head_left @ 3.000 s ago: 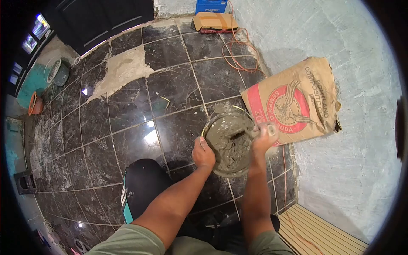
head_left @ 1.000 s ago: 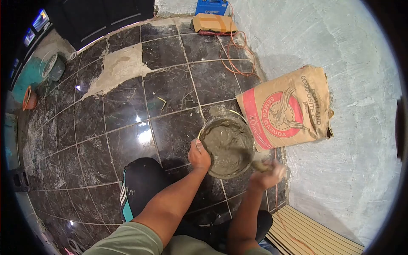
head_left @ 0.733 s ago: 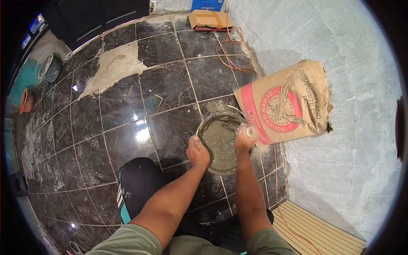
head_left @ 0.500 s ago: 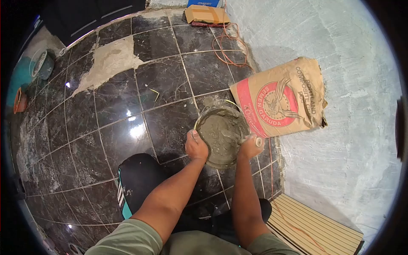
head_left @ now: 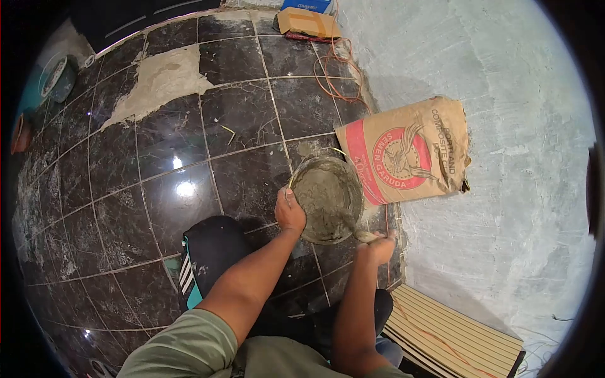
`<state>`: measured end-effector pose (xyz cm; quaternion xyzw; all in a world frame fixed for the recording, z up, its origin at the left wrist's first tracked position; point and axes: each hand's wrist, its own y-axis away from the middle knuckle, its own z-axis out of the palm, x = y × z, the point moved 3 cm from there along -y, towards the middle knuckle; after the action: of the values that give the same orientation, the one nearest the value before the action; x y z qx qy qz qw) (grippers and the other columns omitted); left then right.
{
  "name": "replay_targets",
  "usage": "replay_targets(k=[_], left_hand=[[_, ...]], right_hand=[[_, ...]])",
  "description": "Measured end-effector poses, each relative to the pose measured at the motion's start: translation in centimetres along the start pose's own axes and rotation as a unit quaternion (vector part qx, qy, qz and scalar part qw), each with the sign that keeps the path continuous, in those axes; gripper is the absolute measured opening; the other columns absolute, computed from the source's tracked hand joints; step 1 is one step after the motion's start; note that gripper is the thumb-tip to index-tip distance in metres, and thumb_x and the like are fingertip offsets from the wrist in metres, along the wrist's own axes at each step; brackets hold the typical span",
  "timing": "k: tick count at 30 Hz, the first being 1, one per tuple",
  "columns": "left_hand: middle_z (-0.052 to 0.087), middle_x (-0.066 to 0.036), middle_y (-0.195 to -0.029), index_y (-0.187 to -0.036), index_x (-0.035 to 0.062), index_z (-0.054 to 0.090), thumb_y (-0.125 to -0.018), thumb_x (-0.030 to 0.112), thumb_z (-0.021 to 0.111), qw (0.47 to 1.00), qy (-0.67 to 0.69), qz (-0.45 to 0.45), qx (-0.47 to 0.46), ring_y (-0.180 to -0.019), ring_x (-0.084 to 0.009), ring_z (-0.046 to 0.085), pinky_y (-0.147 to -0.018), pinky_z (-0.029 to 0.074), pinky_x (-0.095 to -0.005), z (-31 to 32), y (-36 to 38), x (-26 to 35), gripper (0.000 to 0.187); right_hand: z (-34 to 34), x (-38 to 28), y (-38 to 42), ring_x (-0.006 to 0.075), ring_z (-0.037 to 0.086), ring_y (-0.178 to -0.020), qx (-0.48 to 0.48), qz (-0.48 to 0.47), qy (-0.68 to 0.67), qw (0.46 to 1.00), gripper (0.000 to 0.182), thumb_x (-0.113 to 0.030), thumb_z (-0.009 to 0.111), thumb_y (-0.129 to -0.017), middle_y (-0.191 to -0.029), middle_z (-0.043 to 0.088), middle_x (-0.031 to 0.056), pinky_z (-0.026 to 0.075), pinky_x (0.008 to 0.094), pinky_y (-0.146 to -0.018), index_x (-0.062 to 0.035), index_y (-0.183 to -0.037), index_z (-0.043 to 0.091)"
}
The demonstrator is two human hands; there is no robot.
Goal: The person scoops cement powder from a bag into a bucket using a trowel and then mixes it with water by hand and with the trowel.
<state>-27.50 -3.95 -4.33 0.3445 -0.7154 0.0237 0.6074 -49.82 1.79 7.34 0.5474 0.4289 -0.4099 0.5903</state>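
A round bucket (head_left: 327,241) of wet grey cement mortar (head_left: 322,192) stands on the dark tiles in front of me. My left hand (head_left: 290,211) is closed on its left rim, thumb on top. My right hand (head_left: 380,247) wraps round the pale handle of a trowel (head_left: 365,237) at the lower right of the bucket. The trowel's blade dips into the mortar by the rim and is mostly hidden. Just right of the bucket lies a brown and red paper cement bag (head_left: 403,151), leaning toward the wall.
A grey plastered wall (head_left: 504,157) rises on the right. Ribbed panels (head_left: 454,334) lie along its foot, and an orange cable (head_left: 324,75) loops near a cardboard box (head_left: 309,24). Another bucket (head_left: 62,82) stands far left, beyond a bare patch (head_left: 164,82) in the tiles.
My right hand has moved down and right with the trowel, drawing it from the middle of the mortar to the bucket's lower right edge. My left hand keeps its hold on the rim.
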Motion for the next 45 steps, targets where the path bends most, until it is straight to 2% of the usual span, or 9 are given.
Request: replay_targets(k=[8, 12, 13, 15, 20, 30, 33, 36, 45], left_hand=[[0.067, -0.027, -0.114, -0.127, 0.0034, 0.06, -0.109, 0.041, 0.038, 1.0, 0.011, 0.025, 0.006, -0.107, -0.0491, 0.062, -0.093, 0.047, -0.0532, 0.3, -0.2, -0.4, 0.048], [0.068, -0.026, -0.114, -0.125, 0.0036, 0.062, -0.109, 0.042, 0.038, 0.999, -0.016, 0.031, 0.013, -0.108, -0.0486, 0.062, -0.092, 0.047, -0.0517, 0.1, 0.1, 0.0, 0.048], [0.068, -0.026, -0.113, -0.124, 0.0038, 0.062, -0.109, 0.042, 0.038, 0.999, -0.024, 0.029, 0.012, -0.107, -0.0491, 0.062, -0.092, 0.047, -0.0522, 0.0, 0.2, 0.4, 0.047], [0.069, -0.026, -0.11, -0.123, 0.0045, 0.062, -0.109, 0.04, 0.037, 0.997, -0.056, 0.038, 0.02, -0.103, -0.0507, 0.063, -0.089, 0.048, -0.0539, 0.2, 0.2, 0.3, 0.045], [0.068, -0.028, -0.11, -0.123, 0.0044, 0.062, -0.109, 0.039, 0.037, 0.995, -0.079, 0.049, 0.039, -0.103, -0.0505, 0.063, -0.088, 0.048, -0.0545, 0.8, 0.4, 0.1, 0.045], [0.068, -0.028, -0.107, -0.121, 0.0034, 0.06, -0.109, 0.038, 0.036, 0.992, -0.085, 0.042, 0.088, -0.102, -0.0516, 0.062, -0.086, 0.046, -0.0564, 2.4, 1.7, 1.2, 0.043], [0.067, -0.028, -0.108, -0.12, 0.0036, 0.06, -0.109, 0.038, 0.035, 0.99, -0.095, 0.032, 0.095, -0.103, -0.0516, 0.061, -0.088, 0.045, -0.0568, 2.5, 1.7, 1.2, 0.044], [0.067, -0.028, -0.11, -0.121, 0.004, 0.06, -0.109, 0.039, 0.034, 0.99, -0.094, 0.046, 0.096, -0.104, -0.0519, 0.06, -0.088, 0.045, -0.0572, 2.5, 1.6, 0.9, 0.045], [0.067, -0.029, -0.114, -0.126, 0.0029, 0.058, -0.109, 0.038, 0.035, 0.989, -0.108, 0.036, 0.093, -0.106, -0.0516, 0.061, -0.09, 0.046, -0.0559, 2.6, 1.7, 0.5, 0.046]], right_hand=[[2.1, -9.3, 5.7, 0.0178, 0.048, -0.068, -0.319, -0.104, -0.108, 0.936, 0.039, -0.038, 0.062, -0.103, -0.069, 0.043, 0.0023, 0.042, 0.0331, -0.065, -0.0114, -0.08, 0.044], [1.7, -2.1, 4.7, 0.0172, 0.05, -0.054, -0.394, -0.149, -0.042, 0.906, 0.036, -0.03, 0.057, -0.102, -0.063, 0.049, 0.0044, 0.046, 0.032, -0.054, -0.0085, -0.075, 0.048], [3.1, -0.1, 5.2, 0.0171, 0.052, -0.052, -0.358, -0.221, 0.038, 0.906, 0.033, -0.026, 0.056, -0.099, -0.06, 0.05, 0.006, 0.048, 0.0326, -0.054, -0.0071, -0.073, 0.049], [7.7, 3.1, 3.9, 0.0169, 0.054, -0.053, -0.362, -0.108, 0.091, 0.921, 0.03, -0.022, 0.055, -0.098, -0.06, 0.052, 0.0069, 0.048, 0.0324, -0.052, -0.0044, -0.074, 0.052], [14.3, 8.6, 0.0, 0.0166, 0.052, -0.051, -0.415, -0.113, -0.004, 0.903, 0.02, -0.013, 0.057, -0.094, -0.063, 0.054, 0.0077, 0.046, 0.0308, -0.049, -0.0029, -0.077, 0.052], [13.2, -3.9, 3.2, 0.0187, 0.055, -0.059, -0.43, -0.045, -0.213, 0.876, 0.02, -0.018, 0.056, -0.092, -0.069, 0.057, 0.0088, 0.047, 0.0326, -0.051, -0.001, -0.081, 0.054], [12.7, 3.4, 2.0, 0.0162, 0.054, -0.058, -0.489, -0.304, -0.023, 0.817, 0.02, -0.017, 0.054, -0.091, -0.067, 0.058, 0.0087, 0.048, 0.0328, -0.052, -0.0013, -0.079, 0.054], [9.9, 8.0, 2.2, 0.0145, 0.055, -0.058, -0.527, -0.136, 0.01, 0.839, 0.021, -0.016, 0.052, -0.09, -0.066, 0.06, 0.0087, 0.05, 0.0326, -0.054, -0.001, -0.077, 0.053], [10.6, -4.5, -0.8, 0.0172, 0.059, -0.063, -0.511, -0.159, -0.119, 0.836, 0.015, -0.016, 0.053, -0.099, -0.072, 0.058, 0.0106, 0.048, 0.0334, -0.048, -0.0047, -0.089, 0.051]])
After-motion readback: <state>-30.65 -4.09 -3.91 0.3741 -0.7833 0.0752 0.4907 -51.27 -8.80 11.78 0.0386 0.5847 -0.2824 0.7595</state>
